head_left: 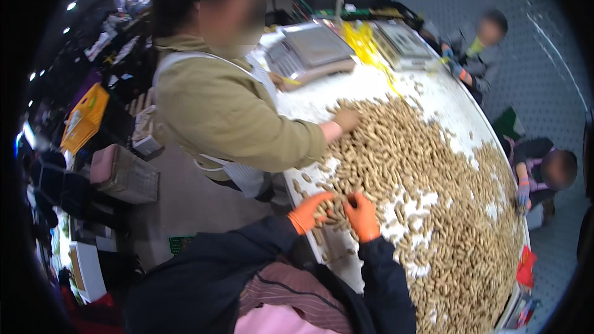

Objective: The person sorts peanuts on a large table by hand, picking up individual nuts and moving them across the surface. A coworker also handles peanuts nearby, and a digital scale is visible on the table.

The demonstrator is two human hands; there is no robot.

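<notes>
A wide heap of unshelled peanuts (pixel 399 157) is spread over a white tabletop (pixel 436 97). At the near edge of the heap, my left hand (pixel 311 212) in an orange glove is curled round several peanuts. My right hand (pixel 362 218), gloved in the same orange, is close beside it with thumb and fingers bent down at the peanuts; whether it grips any is unclear. More peanuts lie between the two hands. A co-worker's hand (pixel 348 120) rests on the far left part of the heap.
A co-worker in an olive jacket (pixel 222 106) stands close on the left. Weighing scales (pixel 315 46) and yellow netting (pixel 364 46) are at the table's far end. Two more people are along the right side. A red packet (pixel 526 266) lies by the right edge.
</notes>
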